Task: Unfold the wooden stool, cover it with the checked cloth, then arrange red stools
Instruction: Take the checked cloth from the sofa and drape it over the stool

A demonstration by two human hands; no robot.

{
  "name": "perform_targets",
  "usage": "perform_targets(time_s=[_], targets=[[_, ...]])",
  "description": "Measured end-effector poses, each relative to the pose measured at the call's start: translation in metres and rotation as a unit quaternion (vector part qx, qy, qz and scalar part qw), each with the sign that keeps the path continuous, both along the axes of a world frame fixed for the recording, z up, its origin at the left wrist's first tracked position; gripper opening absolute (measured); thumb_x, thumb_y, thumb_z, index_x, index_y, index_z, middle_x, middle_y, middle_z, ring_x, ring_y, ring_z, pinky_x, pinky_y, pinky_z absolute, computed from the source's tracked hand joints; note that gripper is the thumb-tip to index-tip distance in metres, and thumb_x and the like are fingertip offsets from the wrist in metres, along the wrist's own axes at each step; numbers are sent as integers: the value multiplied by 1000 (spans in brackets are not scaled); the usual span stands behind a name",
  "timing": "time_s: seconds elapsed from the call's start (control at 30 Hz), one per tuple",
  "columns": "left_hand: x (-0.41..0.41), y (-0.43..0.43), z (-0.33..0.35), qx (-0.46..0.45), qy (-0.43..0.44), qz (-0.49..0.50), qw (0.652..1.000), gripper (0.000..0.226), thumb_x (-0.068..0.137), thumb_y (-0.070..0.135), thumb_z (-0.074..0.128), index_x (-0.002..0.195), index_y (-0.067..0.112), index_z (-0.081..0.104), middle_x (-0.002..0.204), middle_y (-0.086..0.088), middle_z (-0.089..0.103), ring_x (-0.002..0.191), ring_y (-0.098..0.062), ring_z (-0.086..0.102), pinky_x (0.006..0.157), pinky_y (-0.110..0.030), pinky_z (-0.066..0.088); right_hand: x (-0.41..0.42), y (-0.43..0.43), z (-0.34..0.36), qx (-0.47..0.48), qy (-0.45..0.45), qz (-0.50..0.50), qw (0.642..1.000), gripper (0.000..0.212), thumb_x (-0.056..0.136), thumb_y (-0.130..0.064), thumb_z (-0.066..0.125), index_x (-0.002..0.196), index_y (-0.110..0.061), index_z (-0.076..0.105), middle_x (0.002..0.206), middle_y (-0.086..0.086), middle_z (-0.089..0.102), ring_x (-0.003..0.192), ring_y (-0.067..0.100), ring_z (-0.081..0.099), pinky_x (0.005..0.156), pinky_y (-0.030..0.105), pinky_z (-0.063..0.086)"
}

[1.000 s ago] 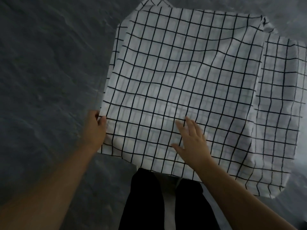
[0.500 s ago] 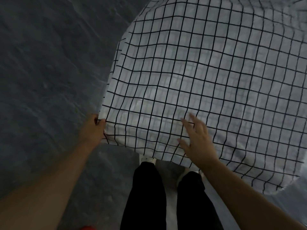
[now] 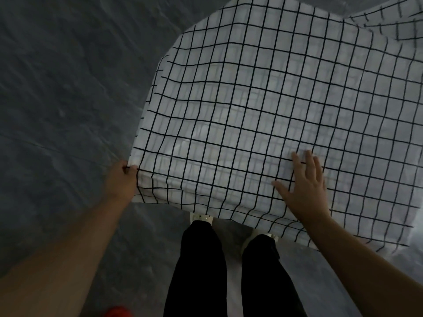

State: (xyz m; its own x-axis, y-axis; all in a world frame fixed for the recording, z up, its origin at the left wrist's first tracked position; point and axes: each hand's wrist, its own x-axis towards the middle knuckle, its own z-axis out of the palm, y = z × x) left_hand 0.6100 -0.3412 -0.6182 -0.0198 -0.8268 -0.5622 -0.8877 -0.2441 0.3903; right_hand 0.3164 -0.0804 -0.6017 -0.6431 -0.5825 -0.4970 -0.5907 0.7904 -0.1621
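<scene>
Here, cloth: the checked cloth (image 3: 263, 115) lay spread wide in front of me, white with black grid lines, rippled, its near edge drooping over my feet
Left hand: my left hand (image 3: 122, 181) was closed, pinching the cloth's near left corner
Right hand: my right hand (image 3: 304, 191) lay open and flat on top of the cloth near its front edge, fingers spread
Wooden stool: hidden; the cloth blocked whatever was beneath it, so I could not tell how it stood
Floor: dark grey floor (image 3: 64, 92) all round to the left
Legs: my black trousers (image 3: 201, 271) below, pale shoe tips (image 3: 201, 218) just under the cloth's edge
Red thing: a blurred red shape (image 3: 117, 312) at the bottom edge, too little in view to name
</scene>
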Motion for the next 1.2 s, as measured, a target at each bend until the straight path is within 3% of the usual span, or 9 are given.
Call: perform_targets(time_s=[0.23,0.37,0.5,0.6,0.73,0.87,0.93,1.07,1.2], targets=[[-2,1,-2,13,-42,19,999,32,94,15,50,116,-8,54,117,-26,56,113,-40,50,89,-38,37,16,-5,-1,-2,-11,-16,1000,89,86,-58,51,151,-27,-1,160,4,-11,145,21,-17,116,45,1],[-48,12,18,-57,42,-93,993,62,92,28,55,144,9,26,149,-14,30,135,-29,29,108,-34,23,14,-7,0,-5,-7,-22,1000,91,83,-59,54,152,-26,4,160,4,-7,146,23,-13,116,49,7],[-121,35,34,-160,109,-468,862,60,94,34,47,146,15,25,155,-8,19,142,-25,14,114,-40,12,9,-12,4,1,0,-27,1000,91,78,-61,59,150,-27,13,159,5,4,145,26,-2,114,50,13],[-173,52,25,-136,75,-562,812,60,95,41,38,148,20,17,158,-2,5,144,-21,-2,116,-43,1,-3,-18,5,-33,20,-42,998,74,78,-55,64,139,-26,34,146,6,28,135,29,21,106,50,31],[-224,57,14,-159,12,-545,823,51,92,41,44,138,21,34,143,-4,33,132,-25,28,107,-41,26,-33,-25,5,-91,9,-59,994,48,86,-33,62,130,-21,47,127,6,44,118,24,37,97,42,43],[-266,51,16,-195,-22,-503,842,36,90,34,49,121,15,49,117,-7,48,106,-25,46,83,-37,41,-83,-32,4,-123,-3,-25,992,46,90,-22,55,135,-20,43,128,3,43,121,19,37,102,36,41],[-284,44,13,-211,-27,-508,835,36,87,32,53,117,12,52,114,-10,51,102,-27,48,82,-40,44,-115,-35,2,-121,8,0,993,50,90,-22,55,137,-20,40,131,4,41,123,20,36,103,38,40],[-326,36,4,-219,-15,-539,813,51,83,34,50,126,8,49,131,-13,47,119,-32,45,98,-48,38,-188,-38,-1,-104,27,13,994,59,89,-31,57,142,-20,34,145,6,30,135,26,25,110,49,31],[-382,41,-8,-230,-34,-572,787,64,93,47,31,146,12,26,154,-9,23,141,-28,16,114,-52,13,-260,-33,-7,-58,50,27,997,77,89,-56,47,151,-26,11,160,6,-3,146,24,-9,118,46,1]])
